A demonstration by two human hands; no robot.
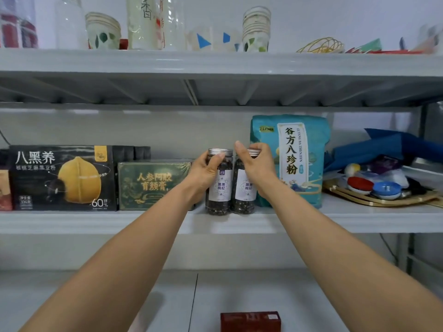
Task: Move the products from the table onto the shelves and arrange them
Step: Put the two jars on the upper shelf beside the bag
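Placement step: left hand (203, 174) grips left jar (220, 188), right hand (257, 169) grips right jar (247, 188), both upright on middle shelf (96, 221), teal bag (302, 161) at 3 o'clock. Next, likely: release, fetch red box (250, 321) off surface (72, 295) at 6 o'clock.

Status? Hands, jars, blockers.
Left hand grips left clear silver-lidded jar; right hand grips right twin jar. Both upright on shelf between green box and teal bag. Red box on table. No blockers.

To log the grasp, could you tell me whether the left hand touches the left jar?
Touching; head view shows the left hand curled round the left jar, thumb across its front.
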